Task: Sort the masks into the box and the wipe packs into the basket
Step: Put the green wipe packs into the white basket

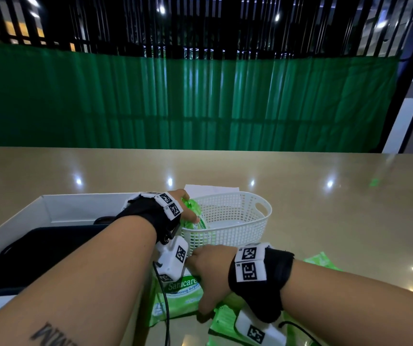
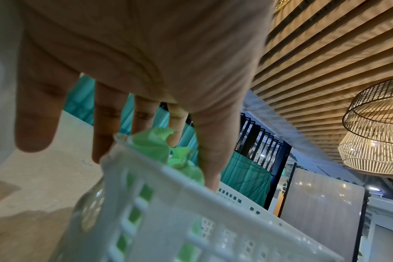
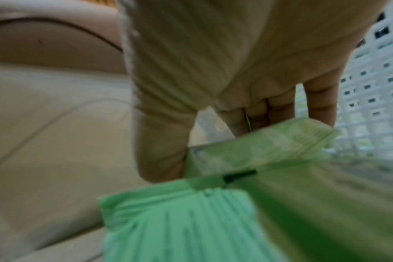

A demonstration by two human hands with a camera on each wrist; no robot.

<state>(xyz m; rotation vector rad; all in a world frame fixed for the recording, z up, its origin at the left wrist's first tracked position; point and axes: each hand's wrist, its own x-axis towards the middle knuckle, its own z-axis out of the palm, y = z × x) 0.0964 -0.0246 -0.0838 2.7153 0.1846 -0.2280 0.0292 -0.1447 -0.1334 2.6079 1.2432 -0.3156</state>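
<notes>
Basket [image 1: 235, 221] holds wipe pack [image 1: 195, 221]; box [image 1: 50, 211], masks [image 1: 45, 255].

Wipe packs: one inside the basket [image 1: 227, 216], three near it. Boxes: one [image 1: 50, 211], left of basket. Baskets: one.

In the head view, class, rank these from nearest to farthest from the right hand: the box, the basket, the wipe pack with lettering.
1. Wipe pack with lettering: touching the right hand, underneath it.
2. Basket: just beyond the hand.
3. Box: far left, past the left arm.
</notes>
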